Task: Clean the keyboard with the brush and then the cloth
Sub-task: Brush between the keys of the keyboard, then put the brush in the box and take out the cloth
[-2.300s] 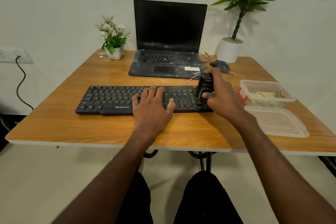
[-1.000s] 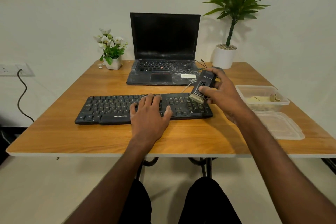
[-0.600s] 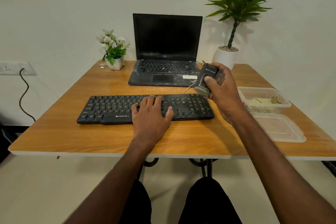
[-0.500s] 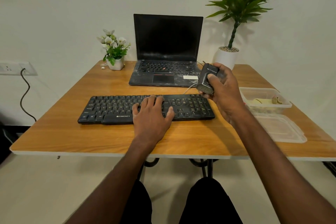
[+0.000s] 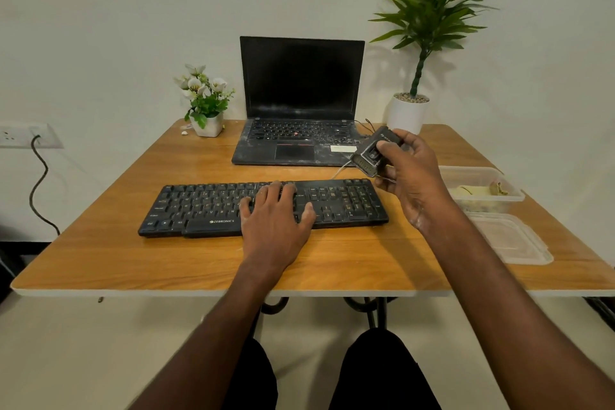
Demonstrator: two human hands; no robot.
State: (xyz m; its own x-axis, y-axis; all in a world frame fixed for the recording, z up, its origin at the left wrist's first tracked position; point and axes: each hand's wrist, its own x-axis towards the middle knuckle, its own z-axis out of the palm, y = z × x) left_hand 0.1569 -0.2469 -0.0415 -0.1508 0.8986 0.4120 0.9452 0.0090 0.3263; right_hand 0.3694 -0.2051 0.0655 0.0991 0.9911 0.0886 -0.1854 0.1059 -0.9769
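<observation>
The wooden table [image 5: 100, 253] carries an open laptop [image 5: 301, 100] at the back, with a tall plant [image 5: 432, 10] to its right and a small flower pot [image 5: 206, 103] to its left. The black keyboard [image 5: 206, 206] lies in the middle of the table. At the right edge stand a clear box [image 5: 479, 190] and its lid [image 5: 512, 240]. The left hand [image 5: 276, 220] lies flat on the keyboard, fingers straight. The right hand [image 5: 412, 173] grips the brush [image 5: 371, 153] above the keyboard's right end, apart from the keys.
</observation>
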